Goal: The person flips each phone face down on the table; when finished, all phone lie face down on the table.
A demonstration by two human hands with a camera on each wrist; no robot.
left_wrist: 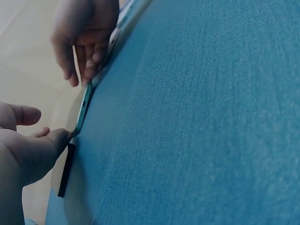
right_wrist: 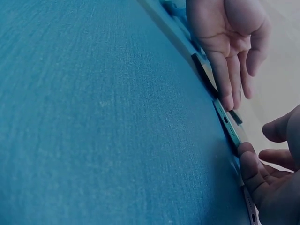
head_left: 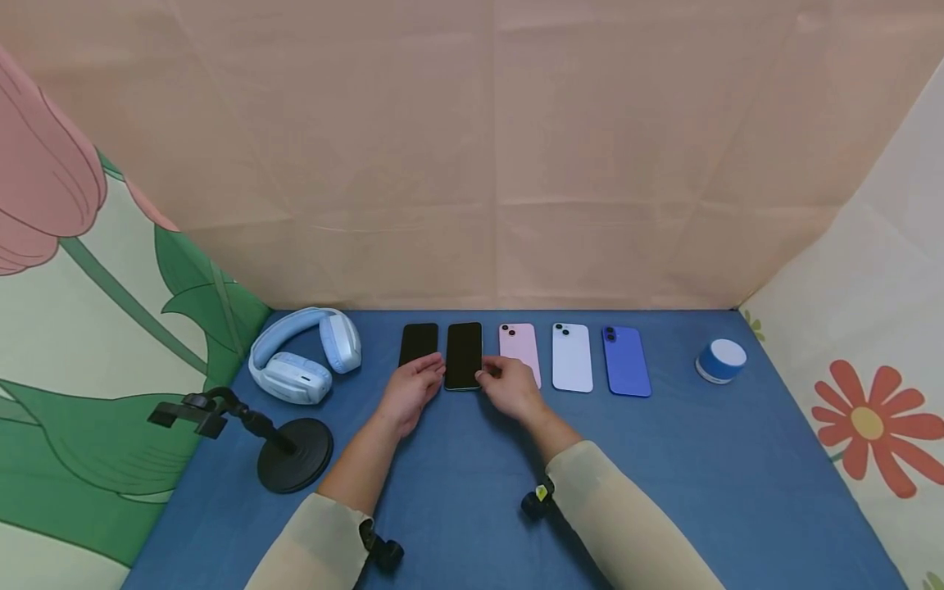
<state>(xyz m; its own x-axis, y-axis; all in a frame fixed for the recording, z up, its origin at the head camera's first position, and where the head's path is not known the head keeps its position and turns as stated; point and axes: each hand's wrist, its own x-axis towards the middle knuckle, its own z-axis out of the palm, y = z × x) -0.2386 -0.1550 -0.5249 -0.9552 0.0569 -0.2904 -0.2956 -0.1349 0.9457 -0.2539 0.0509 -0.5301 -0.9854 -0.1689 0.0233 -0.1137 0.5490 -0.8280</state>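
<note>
A dark-screened phone with a green edge [head_left: 464, 356] lies face up between my two hands. My left hand [head_left: 415, 392] reaches its fairly straight fingertips to that phone's left edge and partly covers a black-screened phone [head_left: 419, 341]. At the lower right corner, my right hand [head_left: 510, 387] touches the green-edged phone with its fingertips, more bent than the left. Both thumbs appear apart from the phone in the wrist views. Farther right lie a pink phone [head_left: 522, 348], a white phone [head_left: 572, 358] and a blue phone [head_left: 626, 361], backs up.
Light blue headphones [head_left: 295, 377] lie at the back left. Nearer stands a black phone stand [head_left: 295, 456] on a round base. A blue jar with a white lid [head_left: 720, 361] is at the far right. Blue cloth [head_left: 664, 475] covers the table; a beige backdrop [head_left: 472, 164] rises behind.
</note>
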